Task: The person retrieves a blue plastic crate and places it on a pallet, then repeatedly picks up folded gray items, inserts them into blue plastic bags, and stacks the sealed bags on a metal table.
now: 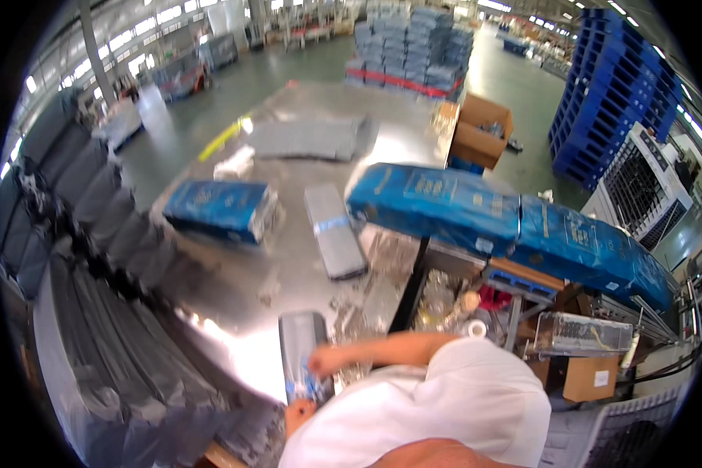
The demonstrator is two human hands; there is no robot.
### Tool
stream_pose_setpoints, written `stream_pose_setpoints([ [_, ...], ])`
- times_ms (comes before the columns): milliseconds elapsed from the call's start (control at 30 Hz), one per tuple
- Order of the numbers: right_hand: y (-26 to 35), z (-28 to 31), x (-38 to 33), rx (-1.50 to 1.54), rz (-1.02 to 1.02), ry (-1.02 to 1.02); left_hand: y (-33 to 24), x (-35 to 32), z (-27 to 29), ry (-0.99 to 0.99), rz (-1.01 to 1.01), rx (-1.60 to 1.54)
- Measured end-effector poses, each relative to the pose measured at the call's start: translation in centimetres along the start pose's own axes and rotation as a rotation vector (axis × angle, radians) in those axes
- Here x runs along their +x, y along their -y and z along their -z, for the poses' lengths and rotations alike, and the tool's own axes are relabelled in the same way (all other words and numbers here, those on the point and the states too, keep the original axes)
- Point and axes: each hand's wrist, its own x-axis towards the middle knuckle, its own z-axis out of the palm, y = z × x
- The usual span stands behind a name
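A flat grey folded bundle (pixel 301 331) lies at the near edge of the metal table, close to my body. A blue strip (pixel 308 388) crosses its near end. My left hand (pixel 298 412) is closed at that end, its fingers curled against the bundle beside the strip. From the right, my right hand (pixel 327 359) reaches across and is closed over the bundle's right edge, just above the strip; what its fingers hold is hidden. Farther up the table lies a second grey bundle (pixel 337 234) with a pale blue band around its middle.
Blue packages (pixel 214 208) lie at left, and long blue packs (pixel 444 204) line the right. Flat grey pieces (pixel 308 139) rest at the far end. Dark grey stacks (pixel 117 351) border the left. An open carton (pixel 482 132) and blue pallets (pixel 612 93) stand beyond.
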Motion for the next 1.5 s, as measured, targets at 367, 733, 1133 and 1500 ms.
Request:
stream_pose_setpoints([
  [367,-4.6,28.4,-21.7,-0.632,-0.672,-1.650,-2.7,4.5,0.5,-0.193,0.137,-0.244],
  [733,-8.7,39.8,-36.0,-0.500,-1.457,-1.087,-4.6,13.8,-4.2,0.153,0.313,-0.324],
  [1133,-16.3,41.2,-18.3,-0.357,-0.874,-1.557,-9.1,24.8,-11.3,0.206,0.178,-0.218],
  [1500,-19.4,44.0,-6.5,-0.957,-0.989,-0.845,-5.9,9.0,-1.8,-0.602,0.137,0.477],
])
